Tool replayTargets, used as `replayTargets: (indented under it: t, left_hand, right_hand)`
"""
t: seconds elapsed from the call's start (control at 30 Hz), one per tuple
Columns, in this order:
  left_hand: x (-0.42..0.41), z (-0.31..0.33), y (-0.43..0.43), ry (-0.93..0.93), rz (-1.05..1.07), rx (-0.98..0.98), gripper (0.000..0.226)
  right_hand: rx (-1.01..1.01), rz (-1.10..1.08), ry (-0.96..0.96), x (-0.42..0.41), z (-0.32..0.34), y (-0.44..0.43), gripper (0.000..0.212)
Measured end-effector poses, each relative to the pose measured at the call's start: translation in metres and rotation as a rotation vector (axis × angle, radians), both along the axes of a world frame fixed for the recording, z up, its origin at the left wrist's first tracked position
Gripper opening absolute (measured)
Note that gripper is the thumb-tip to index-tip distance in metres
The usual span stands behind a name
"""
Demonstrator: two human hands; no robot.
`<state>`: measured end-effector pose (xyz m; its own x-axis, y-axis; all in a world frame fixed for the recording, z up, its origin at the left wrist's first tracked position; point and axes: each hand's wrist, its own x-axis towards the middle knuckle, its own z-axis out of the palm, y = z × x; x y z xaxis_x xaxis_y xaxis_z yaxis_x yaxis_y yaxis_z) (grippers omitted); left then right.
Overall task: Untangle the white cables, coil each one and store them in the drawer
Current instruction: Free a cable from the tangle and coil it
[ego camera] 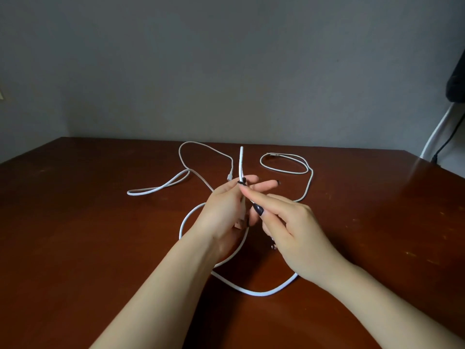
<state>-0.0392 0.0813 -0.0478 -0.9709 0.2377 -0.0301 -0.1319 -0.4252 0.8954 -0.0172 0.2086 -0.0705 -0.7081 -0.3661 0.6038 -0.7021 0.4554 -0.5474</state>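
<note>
Your left hand [224,210] is raised over the middle of the table [75,222]. Its grip is clamped round a thick cable [254,292] that is doubled over, so a narrow fold [241,159] stands upright above your fingers. Your right hand [294,230] meets it from the right. The grip there is closed on the same cable just below the fold, forefinger and thumb pinching it, the other fingers curled under.

From your hands the thick cable drops to the table and runs in a wide curve toward the near edge, passing under both wrists. A flat loop [156,190] of like thickness lies toward the left edge. A thin cable [284,170] lies in an oval ring toward the far right corner, with a strand trailing back toward your right hand. A thin arc [201,144] curves by the far edge, left of the fold, ending in a small plug [229,176]. Whether it belongs to that thin cable, I cannot tell.
</note>
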Motion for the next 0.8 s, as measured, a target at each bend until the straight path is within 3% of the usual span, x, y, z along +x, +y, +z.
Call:
replayTargets:
  t: [0.37, 0.5, 0.6, 0.8]
  left_hand:
    - [0.003, 0.007, 0.002, 0.058, -0.045, 0.099, 0.042]
    - [0.004, 0.007, 0.004, 0.199, -0.024, -0.079, 0.022]
    - [0.005, 0.003, 0.003, 0.222, -0.005, -0.155, 0.03]
    - [0.008, 0.008, 0.004, 0.213, -0.067, -0.028, 0.036]
  right_hand:
    - [-0.04, -0.059, -0.013, -0.001, 0.0, 0.001, 0.047]
    - [0.01, -0.089, -0.043, 0.0, -0.001, 0.001, 0.042]
    - [0.037, -0.087, -0.035, 0.002, 0.0, 0.002, 0.043]
    - [-0.338, 0.011, -0.252, 0.008, 0.009, 0.0, 0.022]
